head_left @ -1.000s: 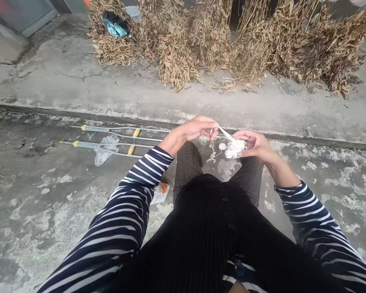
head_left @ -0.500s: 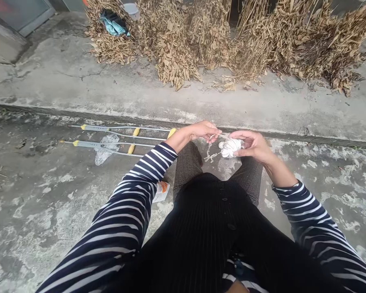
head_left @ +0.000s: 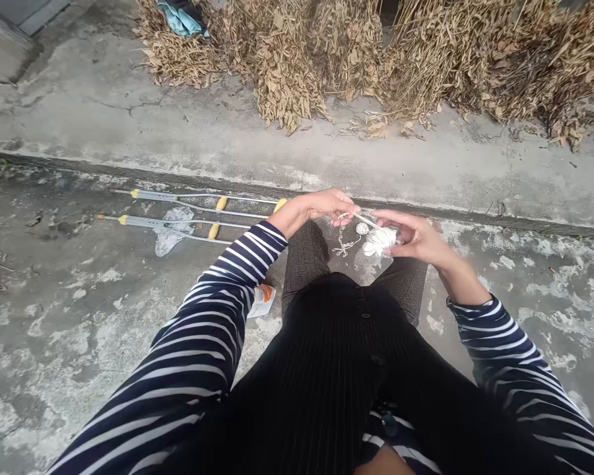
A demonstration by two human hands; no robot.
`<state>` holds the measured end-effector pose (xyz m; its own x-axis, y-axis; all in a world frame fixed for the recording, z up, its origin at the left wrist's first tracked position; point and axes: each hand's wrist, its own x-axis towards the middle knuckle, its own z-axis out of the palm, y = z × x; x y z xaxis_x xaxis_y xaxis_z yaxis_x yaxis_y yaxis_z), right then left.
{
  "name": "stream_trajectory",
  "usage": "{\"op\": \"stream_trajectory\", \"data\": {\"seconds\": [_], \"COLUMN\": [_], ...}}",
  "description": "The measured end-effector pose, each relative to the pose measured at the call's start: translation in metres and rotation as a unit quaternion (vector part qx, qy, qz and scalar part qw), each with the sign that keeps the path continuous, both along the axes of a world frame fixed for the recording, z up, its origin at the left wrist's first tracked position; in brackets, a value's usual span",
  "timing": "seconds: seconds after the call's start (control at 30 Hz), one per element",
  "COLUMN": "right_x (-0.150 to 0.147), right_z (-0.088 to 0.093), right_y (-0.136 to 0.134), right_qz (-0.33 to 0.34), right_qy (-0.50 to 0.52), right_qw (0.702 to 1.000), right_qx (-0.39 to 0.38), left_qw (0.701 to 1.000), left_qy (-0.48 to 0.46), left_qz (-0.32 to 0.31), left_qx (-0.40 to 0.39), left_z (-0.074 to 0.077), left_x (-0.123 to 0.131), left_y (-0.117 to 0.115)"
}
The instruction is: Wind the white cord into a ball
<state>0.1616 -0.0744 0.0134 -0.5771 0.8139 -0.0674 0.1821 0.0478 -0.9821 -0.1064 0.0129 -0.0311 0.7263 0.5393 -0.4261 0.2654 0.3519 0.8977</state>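
My right hand is curled around a bundle of white cord, thumb below and fingers above. My left hand pinches a strand of the same cord, stretched taut between the two hands. A small round white ball shows beside the bundle; whether it hangs or rests on something I cannot tell. Below my left hand, a thin knotted string trails in loose loops. Both hands are over the gap between my knees.
A pair of crutches with yellow grips lies on the concrete at left, near a crumpled clear plastic bag. A white and orange packet is by my left leg. Ahead, a low step bears dry plant stalks and a blue cloth.
The strand between my hands is drawn out straighter, and the bundle sits slightly lower and to the right. The small ball now shows apart from the bundle. The view has tipped down slightly.
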Motion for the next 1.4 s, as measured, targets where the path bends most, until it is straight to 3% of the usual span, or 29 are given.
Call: {"op": "stream_trajectory", "data": {"seconds": [0.13, 0.37, 0.53, 0.6, 0.67, 0.77, 0.83, 1.03, 1.2, 1.4], "right_x": [-0.005, -0.007, -0.014, -0.015, -0.014, -0.008, -0.004, -0.005, -0.008, -0.01], "right_z": [0.007, 0.005, 0.002, 0.001, 0.0, -0.001, -0.002, 0.0, 0.0, 0.0], "right_y": [0.0, 0.0, -0.004, -0.006, -0.006, -0.004, -0.002, 0.001, -0.001, -0.002], "right_qz": [0.037, 0.031, -0.001, -0.024, -0.051, -0.091, -0.11, -0.104, -0.097, -0.086], "right_qy": [-0.043, -0.057, -0.058, -0.022, 0.023, 0.078, 0.101, 0.107, 0.112, 0.105], "right_qw": [0.997, 0.997, 0.998, 0.999, 0.998, 0.992, 0.987, 0.987, 0.988, 0.989], "right_qx": [0.052, 0.05, 0.025, 0.004, -0.012, -0.037, -0.056, -0.055, -0.035, -0.052], "left_qw": [0.999, 0.992, 0.988, 0.991, 0.998, 0.996, 0.989, 0.987, 0.987, 0.972], "left_qy": [0.027, 0.085, 0.099, 0.076, 0.028, -0.068, -0.117, -0.101, -0.042, 0.047], "left_qz": [-0.029, -0.086, -0.113, -0.104, -0.056, 0.053, 0.085, 0.109, 0.055, 0.038], "left_qx": [0.017, 0.036, 0.036, 0.024, 0.013, 0.013, 0.011, 0.057, 0.148, 0.227], "left_z": [0.009, 0.027, 0.013, 0.005, 0.0, 0.003, 0.009, 0.027, 0.037, 0.032], "left_x": [0.002, -0.006, 0.003, 0.01, 0.016, 0.022, 0.025, 0.032, 0.029, 0.029], "left_y": [0.013, 0.03, 0.026, 0.017, 0.004, -0.017, -0.029, -0.044, -0.04, -0.032]}}
